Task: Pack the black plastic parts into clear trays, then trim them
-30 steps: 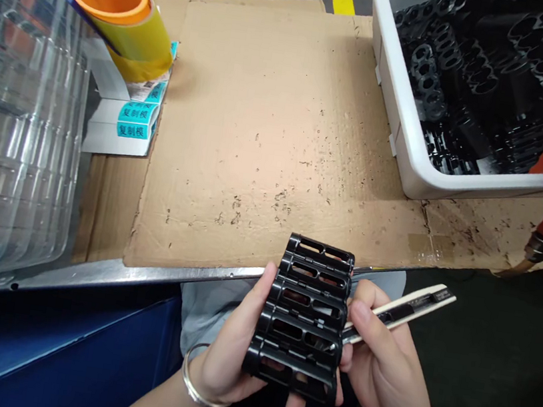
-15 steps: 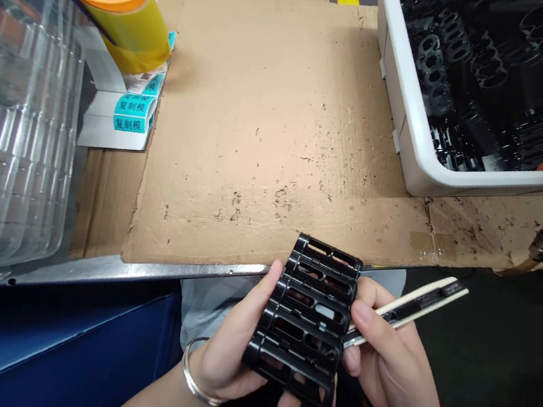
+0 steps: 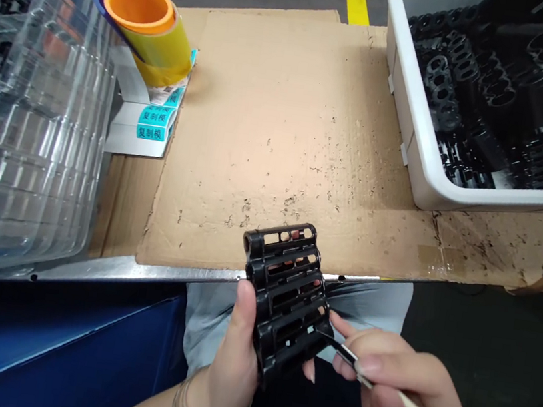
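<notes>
A: Hands?

B: Left hand curled round a black ribbed plastic frame, thumb on the near face, fingertips showing past its far side. Right hand pinches a cream-handled utility knife between thumb and fingers, blade tip at the frame's lower right edge.

A: Frame's position?

B: Held up over the lap, just past the metal edge of the desk. Rests on nothing.

A: Risks?

B: Blade skidding off a slick rib under too much pressure; left fingertips sit close to that line. Unsupported frame could twist in the grip, and the tip could then gouge the plastic. If the grip loosens, the frame drops clear of the desk.

A: Nearby?

B: White bin of similar black frames, on a cardboard sheet, well apart.
</notes>
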